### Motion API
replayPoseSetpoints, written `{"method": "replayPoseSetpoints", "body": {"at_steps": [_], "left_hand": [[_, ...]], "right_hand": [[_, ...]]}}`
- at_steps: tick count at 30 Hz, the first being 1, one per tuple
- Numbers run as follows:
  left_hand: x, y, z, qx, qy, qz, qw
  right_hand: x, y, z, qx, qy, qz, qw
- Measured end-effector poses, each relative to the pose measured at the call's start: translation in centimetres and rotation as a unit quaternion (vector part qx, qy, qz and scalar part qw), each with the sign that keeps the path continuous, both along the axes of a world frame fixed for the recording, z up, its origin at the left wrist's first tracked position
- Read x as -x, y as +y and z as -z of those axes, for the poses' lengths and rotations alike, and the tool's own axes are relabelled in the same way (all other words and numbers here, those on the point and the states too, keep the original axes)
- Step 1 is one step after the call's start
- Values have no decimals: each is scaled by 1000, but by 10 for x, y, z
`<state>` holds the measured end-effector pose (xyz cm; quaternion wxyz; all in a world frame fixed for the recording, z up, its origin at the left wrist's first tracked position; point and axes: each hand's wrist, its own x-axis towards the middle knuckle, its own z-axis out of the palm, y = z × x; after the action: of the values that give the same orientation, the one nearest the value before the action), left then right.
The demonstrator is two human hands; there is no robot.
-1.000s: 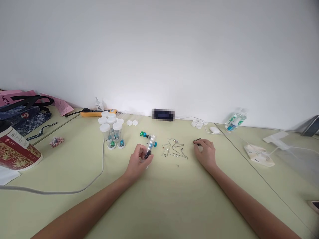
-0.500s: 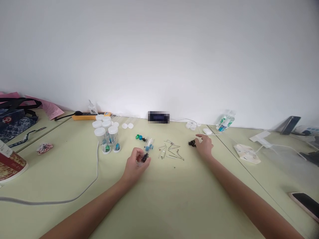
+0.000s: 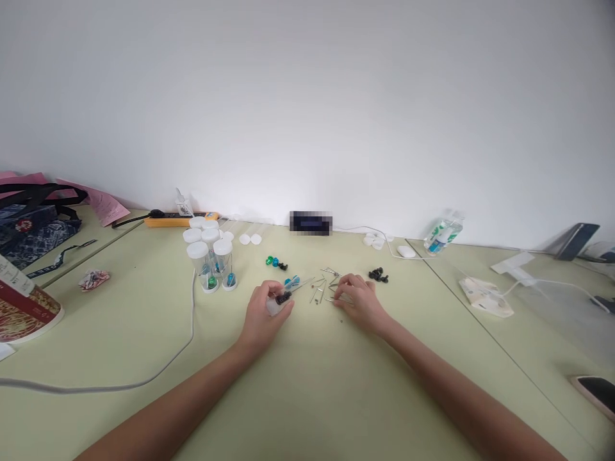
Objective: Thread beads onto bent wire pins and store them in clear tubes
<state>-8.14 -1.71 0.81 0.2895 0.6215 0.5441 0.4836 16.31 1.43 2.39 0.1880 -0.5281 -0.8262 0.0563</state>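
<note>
My left hand (image 3: 266, 314) is closed around a clear plastic tube (image 3: 298, 285), which lies tilted with its open end toward the middle. Several black screws (image 3: 283, 298) show inside the tube near my thumb. My right hand (image 3: 360, 301) is over the right side of a scatter of thin metal hex keys (image 3: 317, 291), its thumb and fingers pinched on one. Whether that hex key has left the table cannot be seen. Blue balls (image 3: 291, 281) lie just behind the tube. Farther back are green and blue balls (image 3: 272, 261) with a few black screws. Another pile of black screws (image 3: 378, 275) sits beyond my right hand.
Several white-capped clear tubes (image 3: 196, 250) with coloured balls inside stand at left. White caps (image 3: 377, 240), a white mouse (image 3: 406, 251) and a clear bottle (image 3: 442, 237) are at the back right. A grey cable (image 3: 192, 307) curves along the left; a phone (image 3: 596, 392) lies far right.
My right hand has moved left from the black screw pile to the hex keys. My left hand has tipped the tube lower, toward the right. The view has shifted slightly.
</note>
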Motion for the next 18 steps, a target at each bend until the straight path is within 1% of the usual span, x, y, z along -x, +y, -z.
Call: {"method": "replayPoseSetpoints", "body": {"at_steps": [7,11,14,18], "left_hand": [[1,1,2,4,23,9,1000],[1,1,3,3,17,8,1000],[0,0,2,4,8,11,1000],[0,-1,3,7,7,13,1000]], "right_hand": [[12,2,5,20,22,2,1000],[9,3,4,49,51,0,997],[1,7,-5,77,85,1,993],[-5,8,-33,92,136,-8,986]]}}
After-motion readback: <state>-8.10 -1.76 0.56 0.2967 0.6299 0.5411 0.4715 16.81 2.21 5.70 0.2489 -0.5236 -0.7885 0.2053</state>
